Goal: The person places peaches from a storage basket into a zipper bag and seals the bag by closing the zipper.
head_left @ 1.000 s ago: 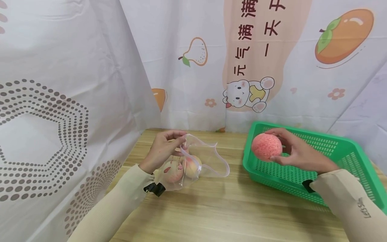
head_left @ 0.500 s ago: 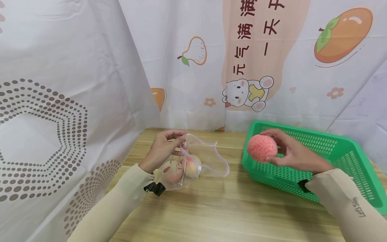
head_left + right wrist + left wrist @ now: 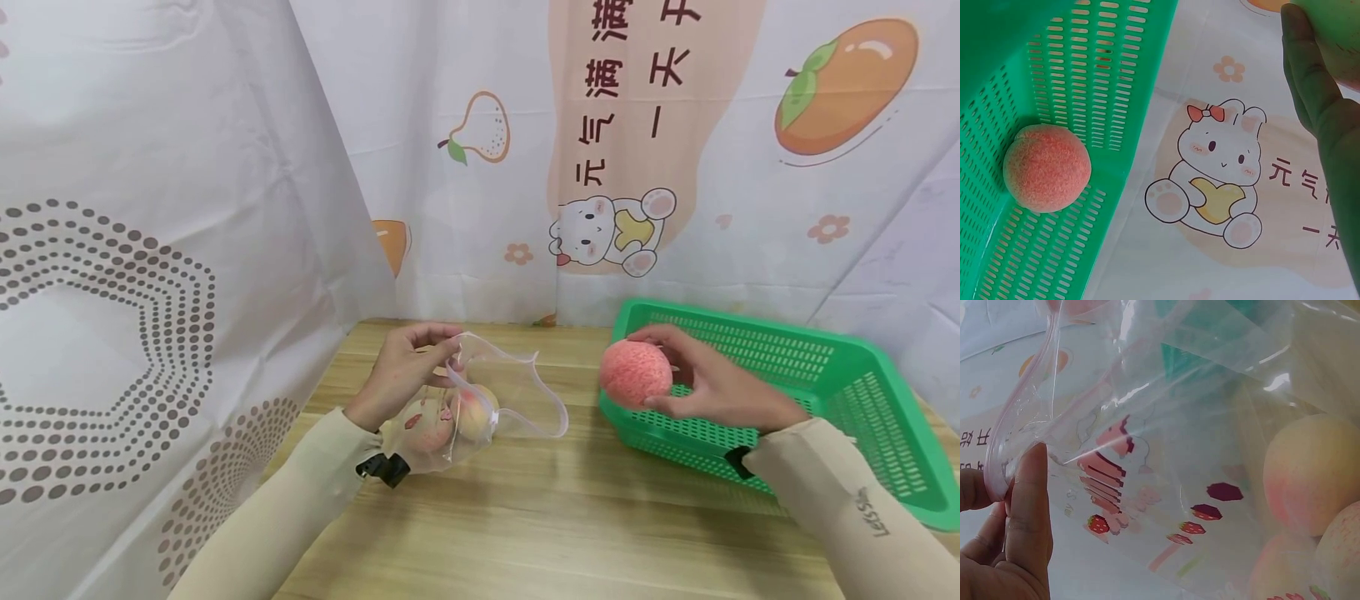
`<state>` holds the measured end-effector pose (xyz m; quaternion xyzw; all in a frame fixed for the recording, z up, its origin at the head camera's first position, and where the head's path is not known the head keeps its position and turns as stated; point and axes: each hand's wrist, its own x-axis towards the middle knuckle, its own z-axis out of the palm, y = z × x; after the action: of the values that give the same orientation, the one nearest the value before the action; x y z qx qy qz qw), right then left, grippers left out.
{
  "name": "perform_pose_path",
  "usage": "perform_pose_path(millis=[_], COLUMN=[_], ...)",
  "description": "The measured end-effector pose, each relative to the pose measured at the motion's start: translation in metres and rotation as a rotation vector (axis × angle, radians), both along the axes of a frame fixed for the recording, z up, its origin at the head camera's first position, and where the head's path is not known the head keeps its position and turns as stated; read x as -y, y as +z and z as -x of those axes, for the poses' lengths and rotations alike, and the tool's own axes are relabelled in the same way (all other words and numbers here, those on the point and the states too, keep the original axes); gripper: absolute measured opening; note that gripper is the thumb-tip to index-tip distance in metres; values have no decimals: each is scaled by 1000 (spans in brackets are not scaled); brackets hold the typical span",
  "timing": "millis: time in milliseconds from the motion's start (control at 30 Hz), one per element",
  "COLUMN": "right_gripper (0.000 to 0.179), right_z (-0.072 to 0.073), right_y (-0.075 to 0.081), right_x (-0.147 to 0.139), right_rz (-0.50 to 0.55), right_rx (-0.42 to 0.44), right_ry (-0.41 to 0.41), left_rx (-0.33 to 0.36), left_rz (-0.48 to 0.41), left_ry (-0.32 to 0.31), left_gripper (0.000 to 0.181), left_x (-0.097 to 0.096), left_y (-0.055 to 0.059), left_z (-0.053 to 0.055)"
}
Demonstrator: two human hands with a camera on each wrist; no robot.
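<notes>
Displaced leftward since the earlier frame: the right grip (image 3: 701, 383) and its peach (image 3: 634, 375), now nearer the bag (image 3: 528, 392). The left grip (image 3: 405, 367) and the bag hold their earlier positions.

Right grip: fingers and thumb closed around the peach. The peach is raised at the left end of the basket (image 3: 780, 346), overlapping its left rim in the head view; contact with the rim cannot be determined.

Left grip: thumb and finger pinch the edge of the bag's mouth. The mouth is open and directed toward the right edge of the surface (image 3: 562, 533).

The bag is transparent, bears a printed pattern and rests toward the far left corner of the surface. Three bagged peaches (image 3: 1310, 478) are visible inside it in the left wrist view.

The basket is green and perforated, located at the right edge of the surface. One loose peach (image 3: 1047, 167) lies inside. A printed cloth (image 3: 465, 208) hangs along the far edge.
</notes>
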<state>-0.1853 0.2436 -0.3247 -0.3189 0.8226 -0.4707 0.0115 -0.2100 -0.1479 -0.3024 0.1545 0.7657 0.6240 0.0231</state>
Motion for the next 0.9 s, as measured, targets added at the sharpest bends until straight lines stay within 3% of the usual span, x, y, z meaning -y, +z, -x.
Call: perform_pose_path(millis=[900], right_gripper=[70], right_z=[0], right_y=[-5], right_x=[24], right_rz=[59], right_rx=[15], right_ry=[56], left_rx=[7], left_rz=[-2], left_ry=[0], left_gripper=[26], left_x=[-1], left_y=[-1], left_z=[0])
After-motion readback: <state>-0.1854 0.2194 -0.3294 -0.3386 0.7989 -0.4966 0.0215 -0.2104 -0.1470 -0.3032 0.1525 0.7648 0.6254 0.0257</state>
